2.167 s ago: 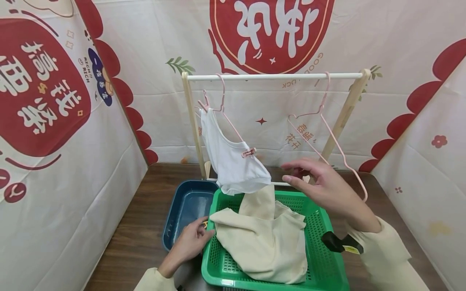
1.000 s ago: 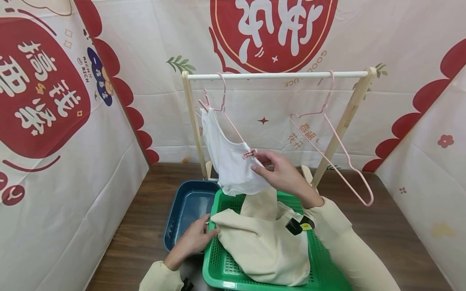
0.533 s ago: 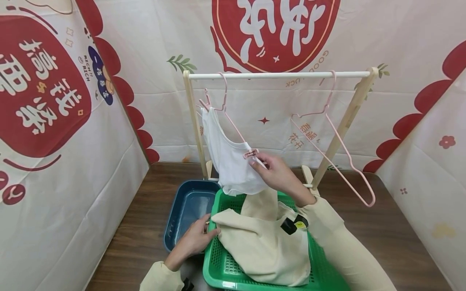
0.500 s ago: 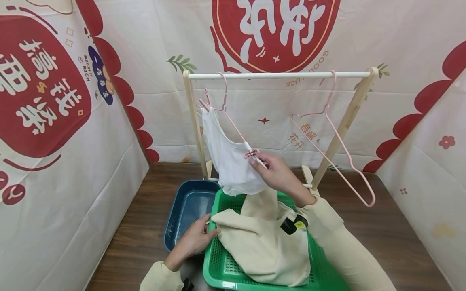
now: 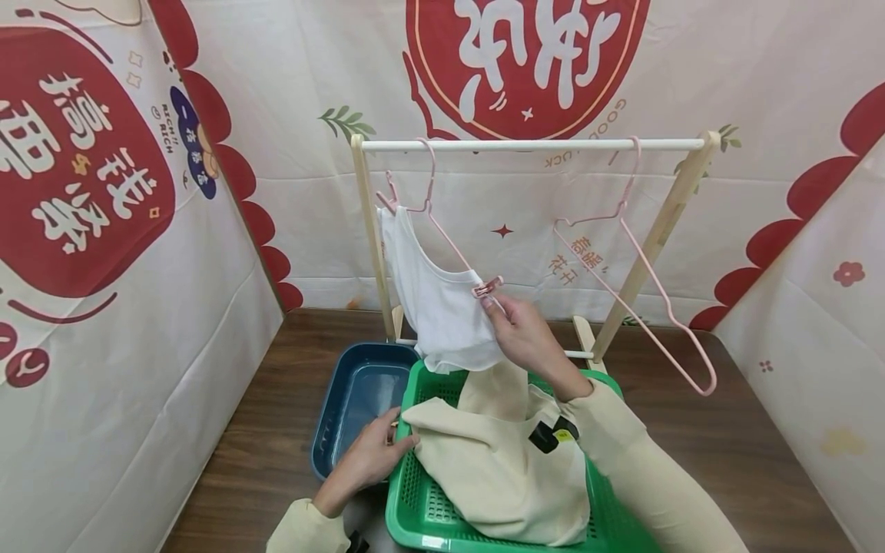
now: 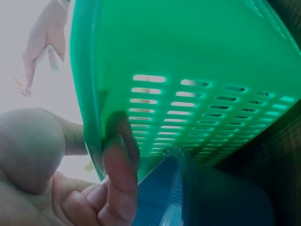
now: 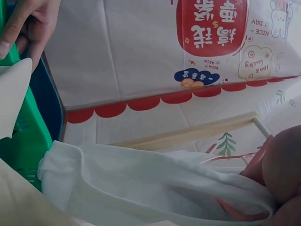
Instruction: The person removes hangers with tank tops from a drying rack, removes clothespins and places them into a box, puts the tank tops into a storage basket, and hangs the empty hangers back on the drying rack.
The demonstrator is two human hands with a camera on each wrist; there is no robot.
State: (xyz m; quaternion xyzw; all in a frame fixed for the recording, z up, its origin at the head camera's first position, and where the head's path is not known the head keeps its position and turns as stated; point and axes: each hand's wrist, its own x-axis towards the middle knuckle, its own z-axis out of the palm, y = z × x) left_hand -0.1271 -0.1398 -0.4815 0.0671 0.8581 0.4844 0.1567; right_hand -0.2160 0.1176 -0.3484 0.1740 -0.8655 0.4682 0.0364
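A small white garment (image 5: 442,307) hangs on a pink hanger (image 5: 449,238) at the left of the rack, with a pink clip (image 5: 488,287) at its right upper corner. My right hand (image 5: 528,338) pinches that corner of the garment, thumb just below the clip. In the right wrist view, the white cloth (image 7: 127,179) stretches away from the fingers. My left hand (image 5: 373,453) grips the left rim of a green basket (image 5: 397,507), its fingers curled around the edge in the left wrist view. Cream cloth (image 5: 498,468) lies bunched in the basket.
The drying rack has a white top bar (image 5: 525,144) and wooden legs. A second pink hanger (image 5: 664,299) hangs bare at its right. A blue tub (image 5: 362,384) sits left of the basket on the brown table (image 5: 242,430). Printed curtains enclose the back and sides.
My right hand came leftward from beside the bare hanger to the white garment and took hold of its corner. Lately the clip has shifted slightly right and tilted. My left hand stays on the basket.
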